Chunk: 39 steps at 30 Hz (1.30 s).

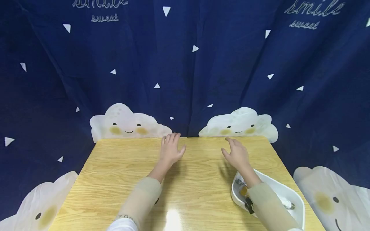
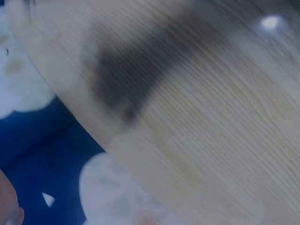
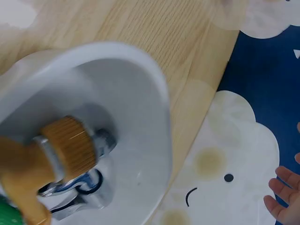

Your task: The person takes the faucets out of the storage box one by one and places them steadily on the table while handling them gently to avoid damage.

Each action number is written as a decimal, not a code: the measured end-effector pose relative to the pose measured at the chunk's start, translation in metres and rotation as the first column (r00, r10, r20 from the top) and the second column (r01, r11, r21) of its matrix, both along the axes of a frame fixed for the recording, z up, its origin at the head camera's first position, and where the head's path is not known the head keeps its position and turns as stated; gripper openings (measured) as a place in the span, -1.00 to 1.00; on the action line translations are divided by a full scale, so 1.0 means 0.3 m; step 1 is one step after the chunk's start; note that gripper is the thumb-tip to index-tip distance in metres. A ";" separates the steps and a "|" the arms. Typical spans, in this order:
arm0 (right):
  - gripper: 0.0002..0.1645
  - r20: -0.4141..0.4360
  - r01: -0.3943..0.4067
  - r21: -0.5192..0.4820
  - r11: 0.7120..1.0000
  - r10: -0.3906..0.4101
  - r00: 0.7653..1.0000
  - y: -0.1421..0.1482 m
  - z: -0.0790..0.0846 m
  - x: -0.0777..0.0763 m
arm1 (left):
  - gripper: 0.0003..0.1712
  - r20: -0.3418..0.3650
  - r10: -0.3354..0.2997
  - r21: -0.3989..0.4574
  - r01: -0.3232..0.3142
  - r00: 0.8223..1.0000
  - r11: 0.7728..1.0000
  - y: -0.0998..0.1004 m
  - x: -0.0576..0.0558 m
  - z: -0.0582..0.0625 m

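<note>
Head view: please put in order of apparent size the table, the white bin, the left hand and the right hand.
1. Table
2. White bin
3. Left hand and right hand: too alike to rank.

In the head view, the pale yellow, wood-grained tabletop (image 1: 202, 183) is brightly lit, white glare (image 1: 172, 219) is reflected near its front, and soft shadows (image 1: 180, 170) are cast beside the bare left hand (image 1: 171, 150) and bare right hand (image 1: 238, 154), while the white-patterned navy fabric curtain (image 1: 173, 57) is dimmed toward the left. The left wrist view is veiled by bluish haze, the tabletop's edge is bowed by distortion, and a dark shadow (image 2: 131, 70) is blurred. In the right wrist view, the curved white plastic tub (image 3: 150, 140) is softly shaded inside, and a rounded orange-brown object (image 3: 26, 176) is blurred.
</note>
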State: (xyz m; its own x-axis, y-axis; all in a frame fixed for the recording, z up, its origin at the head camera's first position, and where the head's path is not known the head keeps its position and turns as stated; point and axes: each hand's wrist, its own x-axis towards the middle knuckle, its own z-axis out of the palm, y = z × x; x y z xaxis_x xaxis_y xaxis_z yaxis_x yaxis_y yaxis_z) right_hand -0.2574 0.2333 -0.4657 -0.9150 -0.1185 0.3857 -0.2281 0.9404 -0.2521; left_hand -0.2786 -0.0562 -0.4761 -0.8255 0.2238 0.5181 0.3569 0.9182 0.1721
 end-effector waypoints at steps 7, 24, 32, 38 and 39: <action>-0.45 0.009 0.035 -0.067 0.997 -0.034 0.999 0.097 0.013 0.098 | -0.49 -0.124 -0.129 0.044 0.136 0.984 0.990 0.114 0.048 -0.006; -0.52 -0.022 0.188 -0.118 0.975 -0.192 0.981 0.307 -0.028 0.314 | -0.59 -0.078 -0.252 -0.003 0.253 0.965 0.968 0.326 0.154 -0.108; -0.54 -0.079 0.200 -0.154 0.968 -0.214 0.974 0.406 -0.086 0.409 | -0.61 0.024 -0.263 -0.050 0.263 0.965 0.963 0.412 0.201 -0.163; -0.54 -0.083 0.281 -0.163 0.946 -0.297 0.951 0.485 -0.146 0.488 | -0.56 0.156 -0.265 -0.090 0.281 0.951 0.956 0.465 0.225 -0.193; -0.54 -0.094 0.290 -0.169 0.942 -0.308 0.947 0.500 -0.159 0.501 | -0.55 0.170 -0.268 -0.106 0.288 0.948 0.952 0.473 0.229 -0.198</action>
